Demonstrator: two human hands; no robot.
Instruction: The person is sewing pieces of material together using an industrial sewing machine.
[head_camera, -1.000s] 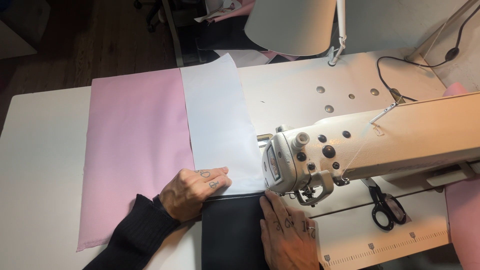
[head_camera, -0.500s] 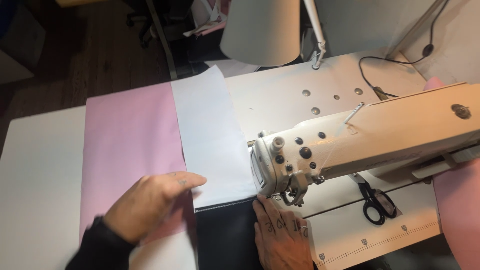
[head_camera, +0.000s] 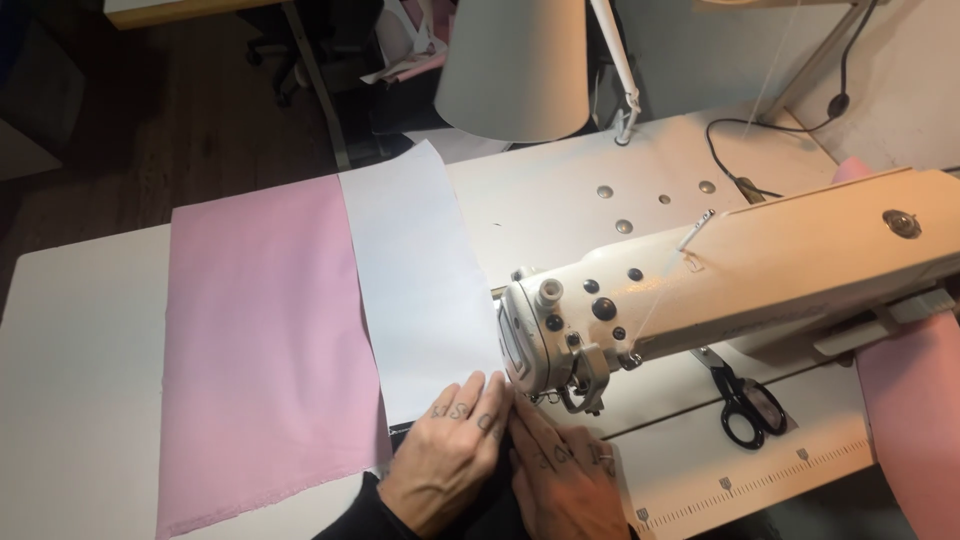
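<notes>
My left hand (head_camera: 447, 450) lies flat on the near edge of a pale white fabric panel (head_camera: 420, 280), fingers together and pointing at the needle area. My right hand (head_camera: 560, 470) lies beside it, touching it, pressed on the black fabric (head_camera: 495, 500) just in front of the presser foot (head_camera: 575, 395) of a cream sewing machine (head_camera: 750, 280). Neither hand grips anything; both press the cloth down flat. The black fabric is mostly hidden under my hands.
A pink fabric sheet (head_camera: 260, 340) lies left of the white panel on the white table (head_camera: 80, 400). Black-handled scissors (head_camera: 745, 405) rest right of the needle under the machine arm. A lamp shade (head_camera: 515, 65) hangs at the back; more pink cloth (head_camera: 915, 410) at right.
My left hand has slid from the pink sheet rightward onto the white panel's near edge, closing against my right hand. The view has shifted closer.
</notes>
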